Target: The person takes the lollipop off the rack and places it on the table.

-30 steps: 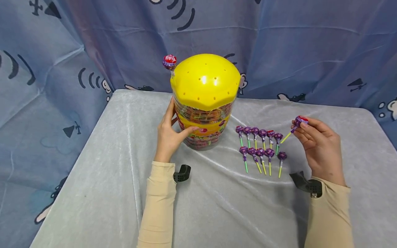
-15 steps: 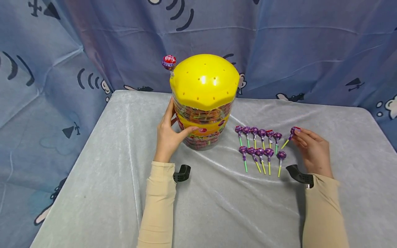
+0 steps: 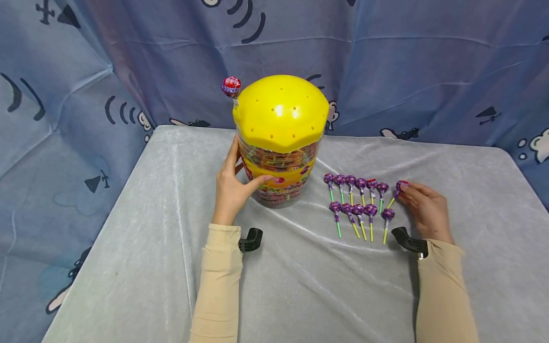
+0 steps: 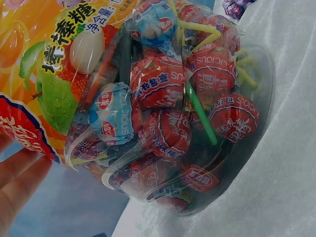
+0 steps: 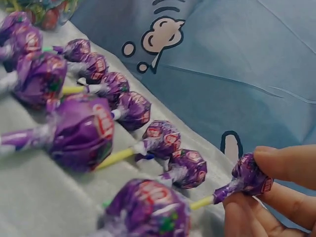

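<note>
A big clear jar of lollipops (image 3: 280,159) with a domed yellow lid (image 3: 280,112) stands on the table. My left hand (image 3: 231,190) holds the jar's left side, thumb across the front label; the other fingers go partly out of sight behind it. Red and blue wrapped lollipops (image 4: 158,81) show through the jar's wall in the left wrist view. On the right, my right hand (image 3: 426,209) pinches the head of a purple lollipop (image 5: 249,173) with a yellow stick. That lollipop is at the right end of the back row of purple lollipops (image 3: 361,183).
A front row of purple lollipops (image 3: 358,209) lies nearer me, with a gap before its rightmost lollipop (image 3: 388,214). One red and purple lollipop (image 3: 231,85) sticks up beside the lid. Grey cloth covers the table (image 3: 141,238); a blue patterned curtain (image 3: 407,71) hangs behind.
My right hand has moved left and lower with the purple lollipop, to the end of the back row. My left hand has stayed on the jar.
</note>
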Available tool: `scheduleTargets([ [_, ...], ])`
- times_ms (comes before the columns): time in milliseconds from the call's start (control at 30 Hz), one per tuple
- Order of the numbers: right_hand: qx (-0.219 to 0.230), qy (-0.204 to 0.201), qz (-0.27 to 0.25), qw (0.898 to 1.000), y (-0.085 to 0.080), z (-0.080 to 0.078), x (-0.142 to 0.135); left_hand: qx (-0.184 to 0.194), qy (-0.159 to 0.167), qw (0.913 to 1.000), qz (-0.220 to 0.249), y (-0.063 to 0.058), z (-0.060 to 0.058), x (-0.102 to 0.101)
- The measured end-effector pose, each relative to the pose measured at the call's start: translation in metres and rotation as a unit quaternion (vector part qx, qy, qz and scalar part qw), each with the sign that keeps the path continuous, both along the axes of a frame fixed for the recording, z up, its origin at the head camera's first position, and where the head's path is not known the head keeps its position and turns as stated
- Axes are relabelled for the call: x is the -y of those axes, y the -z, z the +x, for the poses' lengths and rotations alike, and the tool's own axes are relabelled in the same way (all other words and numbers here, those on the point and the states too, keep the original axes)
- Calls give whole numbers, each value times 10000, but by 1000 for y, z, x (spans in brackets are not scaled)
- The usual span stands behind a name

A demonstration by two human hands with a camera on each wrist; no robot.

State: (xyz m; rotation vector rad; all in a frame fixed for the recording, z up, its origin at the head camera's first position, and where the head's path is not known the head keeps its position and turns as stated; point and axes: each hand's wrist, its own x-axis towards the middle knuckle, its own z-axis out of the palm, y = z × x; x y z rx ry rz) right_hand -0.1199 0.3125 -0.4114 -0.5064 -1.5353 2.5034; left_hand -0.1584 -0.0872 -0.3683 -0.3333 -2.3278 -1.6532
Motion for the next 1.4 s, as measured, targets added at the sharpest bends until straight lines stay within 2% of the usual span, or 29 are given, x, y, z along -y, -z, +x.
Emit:
scheduleTargets([
  [300,472,88,795,9957,4,-3,1,-10,16,10000,-4,1,0,0],
  [433,539,231,1117,9920,5,-4,3,32,6,10000,-2,1,0,1],
  [600,743,442,1737,9810,6,-5,6,42,2,10000,9,1,0,1],
  [800,977,500,2377,9651,5,-4,9,12,20,10000,19,1,0,1],
  [933,1004,576,2480,9618,5,-4,8,13,10,10000,9,1,0,1],
  [1233,1209,805,2267,9631,1,-4,7,2,13,10000,15,1,0,1],
  [1400,1082,1039,1983,9686,-6,-2,10,-31,40,10000,29,2,-1,1],
])
